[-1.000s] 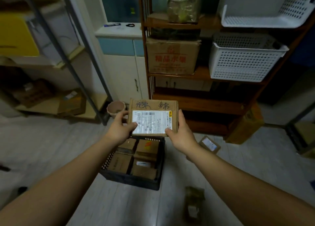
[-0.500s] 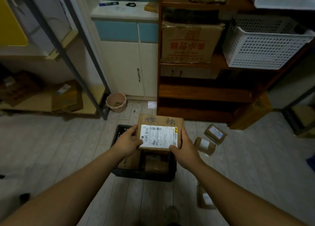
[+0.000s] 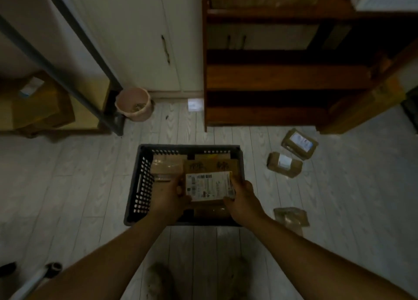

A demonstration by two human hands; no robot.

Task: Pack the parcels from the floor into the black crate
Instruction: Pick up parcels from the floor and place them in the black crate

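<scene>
Fingers [image 3: 180, 187] of our left hand [image 3: 168, 198] curl round the left edge of the labelled parcel [image 3: 209, 185], and our right hand [image 3: 245, 200] clasps its right edge likewise; we hold it between the two, label up, low inside the black crate [image 3: 141, 186], above the packed boxes [image 3: 167, 167]; whether it rests on them we cannot tell. We judge it a stiff, flat cardboard box, fairly light, since it shows no sag when carried by its edges; the glossy label may be slippery, so the bare card at the short sides seems the better hold; how fragile the contents are we cannot know. Three more parcels lie on the floor right of the crate: the far parcel [image 3: 299, 142] and the middle parcel [image 3: 284, 164] near the wooden shelf [image 3: 271, 76], and the crumpled parcel [image 3: 291, 218] nearer us, which looks softer and would likely flex. Our hands hide the labelled parcel's near corners and the crate's front row; the light is dim; the label print and the handwriting above it are too blurred to read.
</scene>
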